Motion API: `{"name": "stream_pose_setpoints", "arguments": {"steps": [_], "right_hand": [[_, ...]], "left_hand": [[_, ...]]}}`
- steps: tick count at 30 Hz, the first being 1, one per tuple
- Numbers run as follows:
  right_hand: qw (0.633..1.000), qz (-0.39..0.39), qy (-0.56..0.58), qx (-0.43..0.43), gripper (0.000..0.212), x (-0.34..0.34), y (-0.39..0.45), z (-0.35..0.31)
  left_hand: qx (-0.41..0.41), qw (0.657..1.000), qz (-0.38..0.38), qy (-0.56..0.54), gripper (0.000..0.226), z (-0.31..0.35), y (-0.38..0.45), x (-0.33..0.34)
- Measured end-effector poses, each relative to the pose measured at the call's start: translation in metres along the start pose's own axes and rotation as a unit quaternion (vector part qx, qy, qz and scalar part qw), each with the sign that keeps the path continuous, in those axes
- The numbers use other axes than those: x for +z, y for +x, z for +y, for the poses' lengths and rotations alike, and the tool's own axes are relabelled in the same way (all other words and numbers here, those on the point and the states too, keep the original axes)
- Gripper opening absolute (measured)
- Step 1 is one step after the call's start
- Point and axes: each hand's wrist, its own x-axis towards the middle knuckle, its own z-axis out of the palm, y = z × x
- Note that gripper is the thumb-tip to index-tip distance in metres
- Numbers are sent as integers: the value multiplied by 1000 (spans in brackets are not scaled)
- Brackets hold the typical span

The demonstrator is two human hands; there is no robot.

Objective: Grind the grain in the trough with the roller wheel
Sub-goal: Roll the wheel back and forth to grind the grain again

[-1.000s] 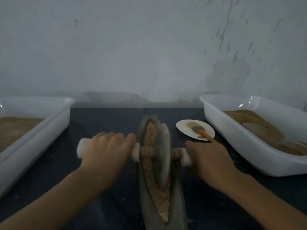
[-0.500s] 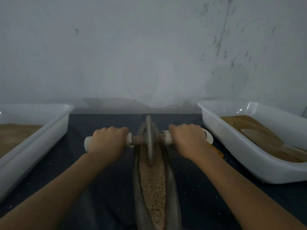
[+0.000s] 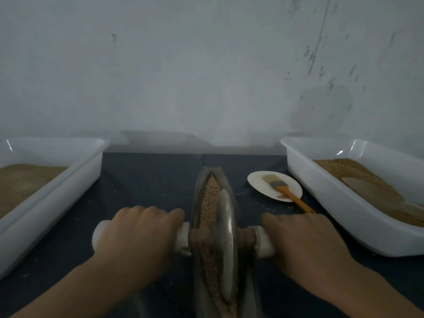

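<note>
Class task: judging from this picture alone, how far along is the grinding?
Done: grain lies loaded in the trough. In hand: left hand and right hand grip the roller wheel handles, disc in the grain. Left: the grain looks coarse, so more passes seem needed.

A dark table carries two white tubs, a trough and a plate.

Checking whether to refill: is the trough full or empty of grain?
Not empty. Grain lines the trough ahead of and behind the roller wheel; depth cannot be told.
</note>
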Motion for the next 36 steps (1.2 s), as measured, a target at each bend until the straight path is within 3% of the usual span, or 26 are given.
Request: {"name": "stream_pose_setpoints", "arguments": {"steps": [3,9,16,19,20,24,27,30,36], "right_hand": [[995,95,1,-28,28,5,31,5],[981,180,-70,-3,25,9,108,13],[985,170,-10,-34,35,9,38,5],[997,71,27,-23,43,2,-10,-2],[997,71,31,-21,40,1,-20,0],[999,40,16,-32,37,-3,-15,4],[997,77,-7,-27,37,8,27,11],[990,137,-18,4,26,22,81,21],[988,150,-14,32,24,27,101,22]], "left_hand": [[-26,999,36,-16,22,-7,36,17],[-57,995,64,-49,13,-23,103,39],[1,994,108,-12,38,-5,32,22],[80,980,181,-28,53,1,-8,2],[91,975,199,-32,53,1,-15,-1],[74,988,134,-36,54,0,-12,4],[-7,996,83,16,37,-2,28,16],[-48,995,91,16,22,-9,77,26],[-53,994,97,24,27,-9,97,24]]}}
